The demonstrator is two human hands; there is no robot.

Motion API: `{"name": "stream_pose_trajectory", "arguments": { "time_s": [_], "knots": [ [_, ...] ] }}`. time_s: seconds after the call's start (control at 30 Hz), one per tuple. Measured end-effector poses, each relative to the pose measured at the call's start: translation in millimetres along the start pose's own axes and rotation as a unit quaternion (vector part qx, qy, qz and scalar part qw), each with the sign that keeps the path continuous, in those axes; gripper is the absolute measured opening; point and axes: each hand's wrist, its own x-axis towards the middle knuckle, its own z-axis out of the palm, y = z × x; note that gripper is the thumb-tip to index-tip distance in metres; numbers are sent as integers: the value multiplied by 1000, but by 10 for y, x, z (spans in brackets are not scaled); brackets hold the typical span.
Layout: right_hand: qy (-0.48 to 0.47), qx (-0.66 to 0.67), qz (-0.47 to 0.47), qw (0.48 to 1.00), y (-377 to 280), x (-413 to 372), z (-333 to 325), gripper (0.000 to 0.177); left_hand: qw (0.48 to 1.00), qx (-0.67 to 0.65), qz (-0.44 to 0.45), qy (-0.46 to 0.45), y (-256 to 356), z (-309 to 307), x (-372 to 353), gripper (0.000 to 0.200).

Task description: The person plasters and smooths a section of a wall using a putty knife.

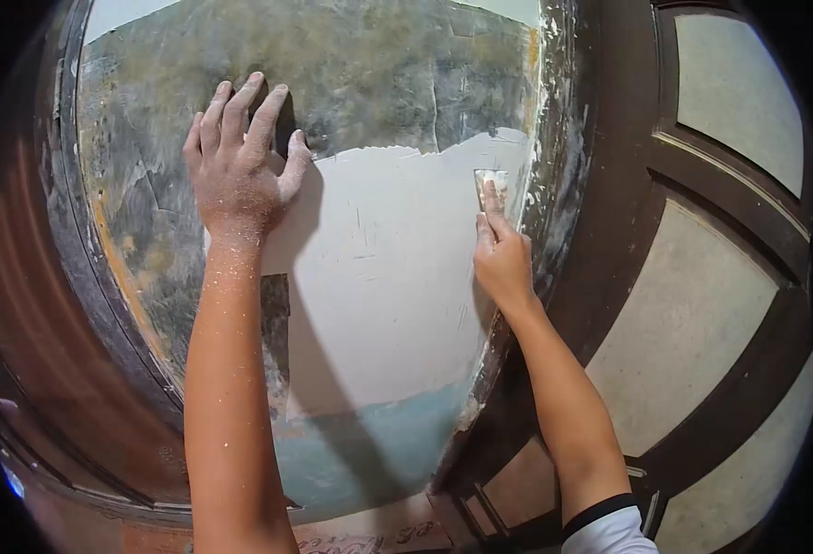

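Observation:
My left hand [240, 166], dusted with white powder, rests with fingers spread against the upper left of the wall panel. My right hand [503, 254] grips a putty knife [491, 177], its blade up against the wall near the right edge. White residue coats the blade. Between my hands lies a broad patch of smooth white plaster [388, 249] with a ragged upper edge and a few fine scratches. Bare grey-green, stained wall [360, 74] shows above and to the left of it. A pale blue-green painted strip [369, 452] runs below.
A dark wooden frame [563, 102], flecked with white, borders the wall on the right. Beyond it stand dark wooden panels with pale inserts [688, 277]. Brown woodwork [65, 305] is at the left. Handwritten marks [360, 543] appear at the bottom.

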Motion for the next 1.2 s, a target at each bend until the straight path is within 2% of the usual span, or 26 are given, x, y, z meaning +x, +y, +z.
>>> {"name": "stream_pose_trajectory", "arguments": {
  "time_s": [0.1, 0.2, 0.23, 0.4, 0.47, 0.5, 0.6, 0.67, 0.73, 0.77, 0.87, 0.9, 1.0, 1.03, 1.2],
  "knots": [
    [-14, -32, 37, 999, -208, 171, -64, 36, 1000, -4, 6, 2, -17, 18, 1, 51],
    [-19, -19, 77, 997, -131, 130, -12, 31, 1000, 8, 3, -9, 11, -26, -5, 49],
    [15, 5, 20, 1000, -65, 62, 37, 29, 1000, 7, 1, -5, 6, -12, -3, 50],
    [-9, -11, 59, 998, -200, 104, -78, 27, 1000, 17, 9, 0, -13, 16, -1, 51],
    [-67, -51, 61, 995, -194, 271, -143, 49, 1000, 3, 10, 4, 6, -1, 15, 51],
    [-31, -34, 24, 999, -197, 250, -123, 48, 1000, 1, 8, 6, 6, 5, 12, 50],
    [-27, -28, 48, 998, -201, 111, -117, 50, 1000, -3, 4, 8, -3, 11, 7, 51],
    [-15, -25, 12, 1000, 42, -11, 14, 46, 1000, 10, 5, -1, 11, -17, -1, 50],
    [32, -7, -48, 998, -45, 5, 39, 38, 1000, 17, 3, -3, 2, -15, 11, 50],
    [5, -6, 25, 1000, -89, 51, -12, 22, 1000, 15, 4, 0, -3, -6, 10, 50],
    [-9, -12, 72, 997, -239, 299, -92, 23, 1000, 9, 5, -2, 7, -9, 17, 49],
    [18, -18, 20, 999, -173, 287, -41, 26, 1000, 7, 5, 0, 8, -16, 18, 49],
    [45, 9, 26, 999, -112, 52, 23, 27, 1000, 9, 8, 4, 0, -15, 13, 51],
    [14, -4, 41, 999, -45, -26, 33, 25, 1000, 9, 9, 4, -2, -16, 6, 51],
    [5, -39, 55, 998, -118, 177, -8, 24, 1000, 10, 2, 2, 16, -6, 2, 51]
  ]
}}
